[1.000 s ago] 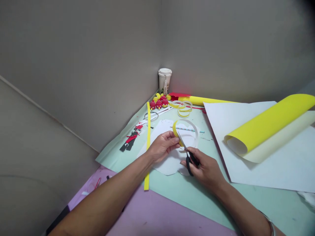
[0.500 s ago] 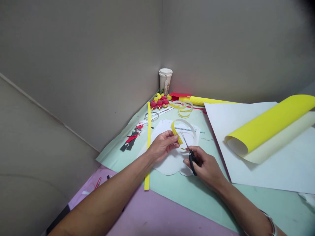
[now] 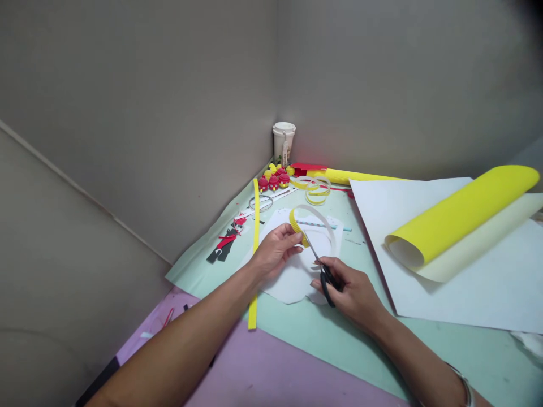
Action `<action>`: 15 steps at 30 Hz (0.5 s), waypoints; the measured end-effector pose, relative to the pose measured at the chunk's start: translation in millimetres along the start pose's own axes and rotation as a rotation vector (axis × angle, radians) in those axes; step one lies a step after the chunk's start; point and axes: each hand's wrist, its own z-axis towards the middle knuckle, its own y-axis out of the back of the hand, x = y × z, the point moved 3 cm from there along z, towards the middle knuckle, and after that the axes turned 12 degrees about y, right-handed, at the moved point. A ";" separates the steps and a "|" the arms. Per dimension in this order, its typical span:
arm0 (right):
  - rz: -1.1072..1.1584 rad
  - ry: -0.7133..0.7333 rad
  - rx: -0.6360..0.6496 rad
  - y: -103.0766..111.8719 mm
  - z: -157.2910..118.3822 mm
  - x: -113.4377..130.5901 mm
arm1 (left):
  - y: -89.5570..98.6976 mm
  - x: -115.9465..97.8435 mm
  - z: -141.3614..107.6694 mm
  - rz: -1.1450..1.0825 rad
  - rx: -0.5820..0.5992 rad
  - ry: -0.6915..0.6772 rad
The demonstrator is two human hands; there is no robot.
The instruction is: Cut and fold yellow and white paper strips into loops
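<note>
My left hand (image 3: 280,249) pinches a curling strip of yellow corrugated paper (image 3: 293,217), its pale back looping over to the right. In my right hand (image 3: 350,285) is a pair of black-handled scissors (image 3: 327,285). The scissor blades point up and left and meet the strip's end close to my left fingertips. Under both hands lies a white paper sheet (image 3: 288,285), with a blue striped stick (image 3: 326,225) across its far part. A flat yellow strip (image 3: 253,314) runs lengthwise beneath my left forearm.
Red and yellow small round pieces (image 3: 274,182) cluster by a lidded cup (image 3: 284,141) in the corner. Curled yellow strips (image 3: 318,193) lie nearby. Black and red scraps (image 3: 224,246) are at left. A yellow paper roll (image 3: 462,220) rests on white board (image 3: 466,299) at right.
The scissors have moved left, and their blades now reach the strip's end instead of standing beside it. My left hand still holds the strip, shifted slightly left.
</note>
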 end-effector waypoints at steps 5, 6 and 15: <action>-0.015 0.023 -0.012 -1.0 -1.4 -1.4 | 1.5 0.6 1.4 -0.048 -0.014 0.001; -0.020 0.029 -0.014 -1.0 -1.6 -1.5 | 1.4 0.6 1.5 -0.062 -0.015 0.003; -0.093 0.086 -0.031 1.5 -0.8 -1.1 | -1.3 -1.1 0.5 -0.082 -0.002 0.012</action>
